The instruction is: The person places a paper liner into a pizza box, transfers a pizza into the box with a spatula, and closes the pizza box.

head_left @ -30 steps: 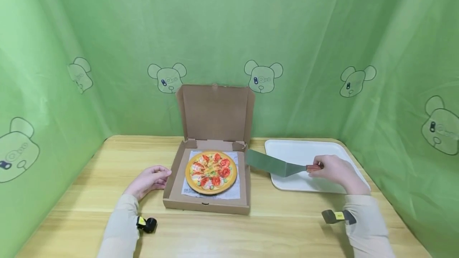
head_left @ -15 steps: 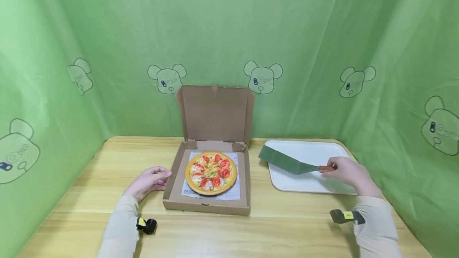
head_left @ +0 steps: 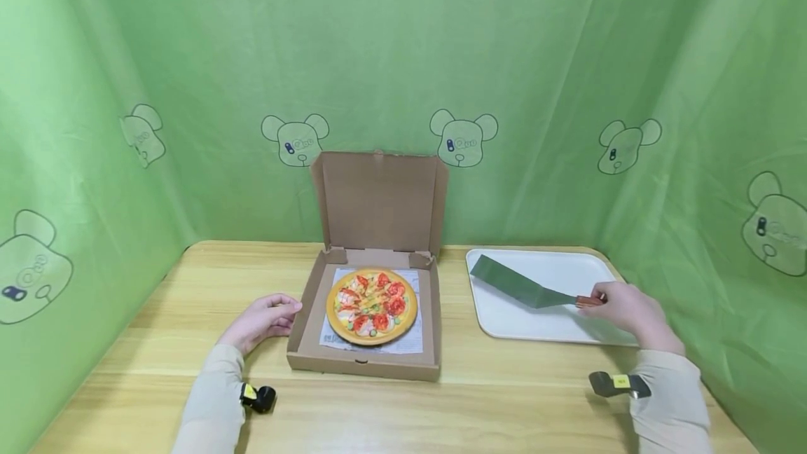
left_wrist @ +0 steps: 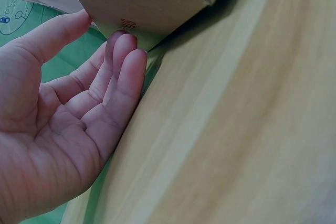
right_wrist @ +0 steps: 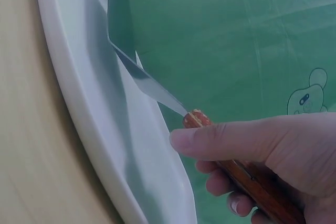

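Spatula (head_left: 507,284) above the white tray (head_left: 567,270)
The right hand (head_left: 630,310) grips its handle (right_wrist: 257,186); the left hand (head_left: 260,321), fingers loosely bent, touches the side of the open cardboard box (head_left: 340,364) holding the pizza (head_left: 372,307).

- Wooden-handled spatula (head_left: 507,284): flat, thin blade slanting above the white tray (head_left: 564,268).
- Brown cardboard box (head_left: 403,368): lid standing raised.
- Round pizza (head_left: 372,307): red-topped, lying flat inside the box.

Bright head view, dimmer wrist views.
Soft shadows lie beside both sleeves (head_left: 671,405); shade streaks the white tray (right_wrist: 81,111) beneath the spatula (right_wrist: 152,84); the tabletop (left_wrist: 226,103) blurs in the left wrist view.
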`<state>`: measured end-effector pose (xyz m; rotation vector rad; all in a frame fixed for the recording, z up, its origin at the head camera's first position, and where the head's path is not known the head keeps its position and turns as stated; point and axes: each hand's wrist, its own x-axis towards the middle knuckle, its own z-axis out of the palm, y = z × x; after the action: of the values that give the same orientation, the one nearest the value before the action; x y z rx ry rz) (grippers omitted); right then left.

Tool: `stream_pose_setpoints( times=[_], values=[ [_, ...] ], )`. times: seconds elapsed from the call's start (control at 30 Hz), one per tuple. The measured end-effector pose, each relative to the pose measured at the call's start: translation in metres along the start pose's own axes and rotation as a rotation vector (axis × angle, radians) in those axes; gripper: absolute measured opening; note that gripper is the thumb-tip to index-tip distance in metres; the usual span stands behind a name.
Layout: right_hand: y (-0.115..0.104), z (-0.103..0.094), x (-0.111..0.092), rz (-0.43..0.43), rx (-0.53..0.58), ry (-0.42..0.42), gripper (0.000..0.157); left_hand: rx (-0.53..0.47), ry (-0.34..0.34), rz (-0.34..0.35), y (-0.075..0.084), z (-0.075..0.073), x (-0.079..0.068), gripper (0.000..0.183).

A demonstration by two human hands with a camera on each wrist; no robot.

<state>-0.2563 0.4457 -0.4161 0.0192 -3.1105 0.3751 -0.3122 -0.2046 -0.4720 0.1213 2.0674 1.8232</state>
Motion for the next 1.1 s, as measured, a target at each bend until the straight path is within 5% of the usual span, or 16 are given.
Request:
stream_pose_setpoints(
  times=[0.7, 1.1],
  values=[
    [0.024, 0.004, -0.007, 0.081, -0.018, -0.014, 0.032, 0.013, -0.008, -0.003, -0.002, 0.0, 0.0, 0.021],
    [0.016, -0.003, -0.009, 0.101, -0.036, -0.003, 0.032, 0.012, 0.0, 0.002, 0.002, 0.001, -0.001, 0.021]
  ],
)
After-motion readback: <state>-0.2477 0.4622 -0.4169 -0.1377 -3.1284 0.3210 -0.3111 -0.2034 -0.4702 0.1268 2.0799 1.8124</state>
